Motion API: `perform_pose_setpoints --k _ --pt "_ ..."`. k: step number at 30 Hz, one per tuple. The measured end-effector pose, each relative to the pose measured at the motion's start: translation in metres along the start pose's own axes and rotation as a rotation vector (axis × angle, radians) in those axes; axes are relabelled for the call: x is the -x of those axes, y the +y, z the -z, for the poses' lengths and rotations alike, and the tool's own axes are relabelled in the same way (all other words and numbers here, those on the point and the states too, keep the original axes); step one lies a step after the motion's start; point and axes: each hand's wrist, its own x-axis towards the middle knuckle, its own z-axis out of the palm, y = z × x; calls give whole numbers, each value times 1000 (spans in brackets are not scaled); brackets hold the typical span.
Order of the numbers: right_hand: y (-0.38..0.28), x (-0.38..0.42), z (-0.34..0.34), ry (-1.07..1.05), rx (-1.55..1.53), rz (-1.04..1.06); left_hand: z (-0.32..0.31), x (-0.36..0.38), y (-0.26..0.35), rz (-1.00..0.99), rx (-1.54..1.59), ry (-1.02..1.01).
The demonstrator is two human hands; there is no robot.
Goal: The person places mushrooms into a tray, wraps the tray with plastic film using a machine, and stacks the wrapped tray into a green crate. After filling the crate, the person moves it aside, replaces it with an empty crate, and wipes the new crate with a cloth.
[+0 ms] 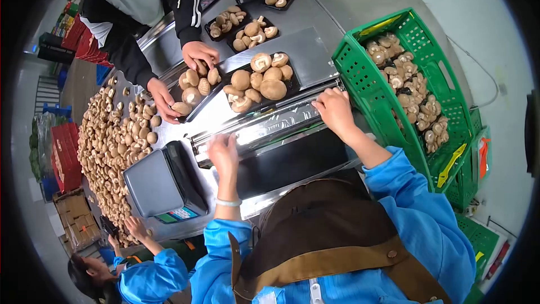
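Observation:
My left hand is raised at the left end of a wrapping machine, fingers drawn together at the edge of clear plastic film. At the machine's right end, my right hand has its fingers curled on the film's other edge. The film is shiny and see-through, so its exact outline is hard to make out. Just beyond it sits a black tray of large brown mushrooms, some with pale undersides up. Neither hand touches this tray.
Across the table, a person's hands fill another mushroom tray. A grey scale stands left, beside a mushroom heap. Green crate with packed mushrooms stands right. A co-worker in blue handles the heap. More filled trays lie behind.

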Motion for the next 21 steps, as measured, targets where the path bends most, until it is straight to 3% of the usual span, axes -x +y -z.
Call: perform_pose_setpoints --k 1,4,5,6,8,10,12,14,16,18,21 --pt "2 -3 -2 7 7 65 5 -9 1 62 141 -95" --pt "16 -14 41 -419 -659 -150 47 -30 -20 330 635 -594" --pt "22 -13 58 -484 -1059 -176 79 -35 -5 224 944 -658" --pt "20 -12 77 -467 -1379 -223 111 -43 3 274 1107 -747" --pt "-2 -26 109 -464 -1697 -82 142 -63 11 163 1333 -815" --pt "-16 -61 114 -400 -1954 140 136 -89 18 69 1685 -630" --pt "-51 -103 112 35 -1958 -7 127 -118 74 177 1859 -244" --pt "-76 -151 81 241 -1707 -90 61 -163 64 -159 1658 -180" --pt "-39 -184 7 147 -1026 -12 11 -186 48 -263 783 -118" --pt "-25 -187 -38 -106 -454 26 -19 -182 47 -253 327 -329" --pt "-27 -181 -39 -348 -419 4 -38 -185 35 -175 402 -381"
